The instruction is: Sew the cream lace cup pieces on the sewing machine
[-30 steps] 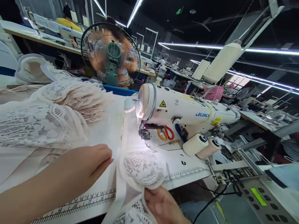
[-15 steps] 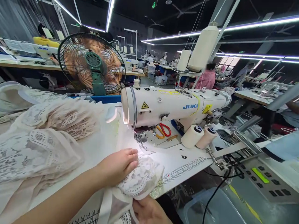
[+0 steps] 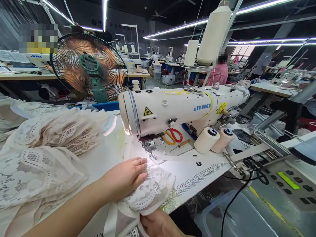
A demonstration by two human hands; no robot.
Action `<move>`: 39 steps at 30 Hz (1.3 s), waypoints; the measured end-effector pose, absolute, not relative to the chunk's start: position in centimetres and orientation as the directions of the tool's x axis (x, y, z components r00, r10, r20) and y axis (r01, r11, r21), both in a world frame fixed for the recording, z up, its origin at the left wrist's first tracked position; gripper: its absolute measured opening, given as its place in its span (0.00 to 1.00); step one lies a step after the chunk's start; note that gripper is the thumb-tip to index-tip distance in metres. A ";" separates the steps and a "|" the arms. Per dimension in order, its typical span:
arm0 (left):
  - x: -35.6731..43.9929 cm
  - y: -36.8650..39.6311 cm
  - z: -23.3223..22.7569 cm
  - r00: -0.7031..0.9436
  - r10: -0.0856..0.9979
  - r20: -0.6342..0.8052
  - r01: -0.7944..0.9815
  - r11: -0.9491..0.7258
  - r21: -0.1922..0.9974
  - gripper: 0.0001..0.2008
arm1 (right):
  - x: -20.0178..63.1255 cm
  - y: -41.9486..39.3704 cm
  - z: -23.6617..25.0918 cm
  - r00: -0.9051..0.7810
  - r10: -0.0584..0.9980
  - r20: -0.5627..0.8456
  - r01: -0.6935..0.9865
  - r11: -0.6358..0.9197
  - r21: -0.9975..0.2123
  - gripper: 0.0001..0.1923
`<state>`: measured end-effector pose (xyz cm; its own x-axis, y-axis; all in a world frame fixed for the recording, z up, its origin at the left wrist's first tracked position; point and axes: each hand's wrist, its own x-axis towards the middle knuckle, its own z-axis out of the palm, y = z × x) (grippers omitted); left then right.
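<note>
**A:** Head camera view first: where is the lace piece (image 3: 150, 189) compared to the two hands?

**B:** It lies on the white table (image 3: 197, 169), at the near edge, just in front of the needle area of the sewing machine (image 3: 177, 107). The left hand (image 3: 125, 176) rests flat on top of its left part, fingers stretched out and pressing down, not closed around anything. The right hand (image 3: 158, 225) is under the table edge and grips the lower hem of the same piece between thumb and fingers.

**A:** So the cloth is between both hands?

**B:** Yes. The left hand is above it, the right hand holds it from below, and the lace bulges out to the right of the left fingertips.

**A:** What is near?

**B:** A ruler strip (image 3: 197, 179) printed on the table runs just beside the lace, to its right. Scissors with red and yellow handles (image 3: 172, 135) lie under the machine arm, and two thread cones (image 3: 214, 140) lie beside them. A pile of lace garments (image 3: 46, 148) covers the left of the table, well apart from the machine, and a fan (image 3: 90, 67) stands behind
</note>
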<state>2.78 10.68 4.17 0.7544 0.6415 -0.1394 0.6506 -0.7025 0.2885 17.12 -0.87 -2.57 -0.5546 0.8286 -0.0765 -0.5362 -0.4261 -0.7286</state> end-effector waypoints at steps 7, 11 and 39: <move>2.2 11.9 3.7 0.758 0.643 -0.112 0.647 -0.718 0.258 0.22 | 16.3 -0.2 -0.8 -0.561 0.828 -0.005 -0.604 -0.414 -0.681 0.34; 2.2 12.4 4.0 0.763 0.637 -0.111 0.643 -0.730 0.230 0.22 | 16.3 0.3 0.0 -0.570 0.821 0.035 -0.632 -0.411 -0.658 0.32; 3.2 13.8 3.9 0.669 0.720 -0.185 0.735 -0.678 0.015 0.24 | 14.5 3.0 -1.0 -0.581 0.814 0.001 -0.646 -0.460 -0.609 0.32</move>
<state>3.24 13.84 3.91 0.6687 0.7202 -0.1848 0.7347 -0.6783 0.0152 14.46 3.01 -1.01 -0.5809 0.8140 0.0006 -0.6458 -0.4605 -0.6090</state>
